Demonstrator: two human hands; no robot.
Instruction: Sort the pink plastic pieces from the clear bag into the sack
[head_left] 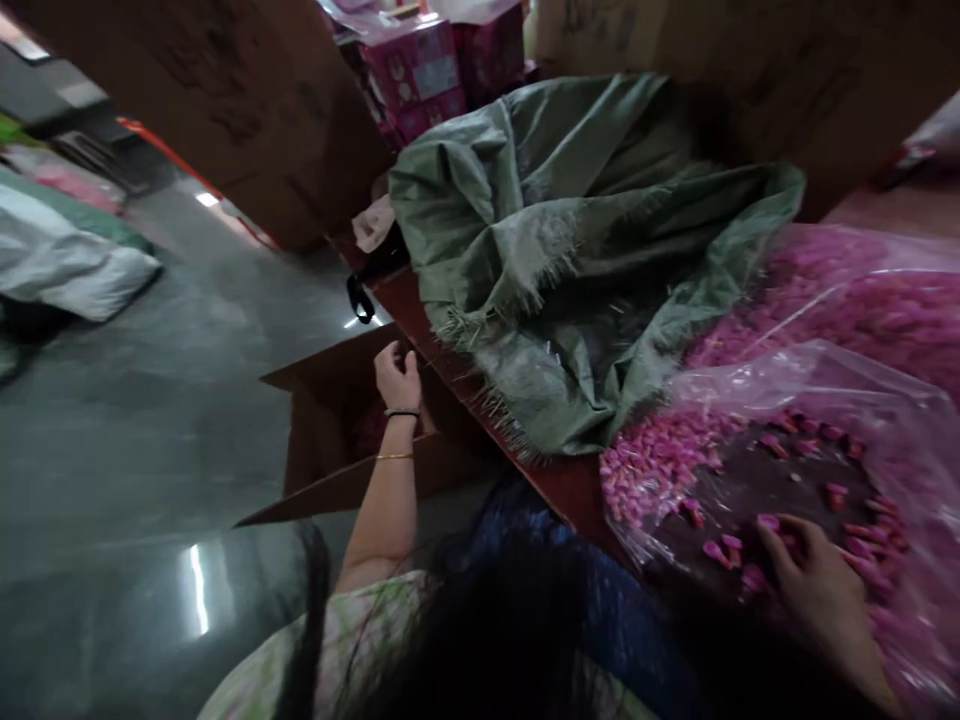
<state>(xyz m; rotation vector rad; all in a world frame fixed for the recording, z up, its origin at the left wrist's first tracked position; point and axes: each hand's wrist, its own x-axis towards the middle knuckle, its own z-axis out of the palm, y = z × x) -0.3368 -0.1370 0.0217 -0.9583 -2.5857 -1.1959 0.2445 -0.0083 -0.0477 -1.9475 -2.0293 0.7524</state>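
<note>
Right-hand grip, head view: fingertips at a pink piece, four o'clock on the surface; whether clamped, cannot tell. Piece appears light, stiff; pinch mid-body. Left hand, nine o'clock: digits apart above carton.

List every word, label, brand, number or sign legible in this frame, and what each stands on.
No text is legible.
Large brown cardboard box at upper left: dark markings, too blurred to read.
Large brown cardboard box at upper right: dark markings, too blurred to read.
Stacked magenta-pink printed cartons: printing and a pale panel, too small and blurred to read.
</note>
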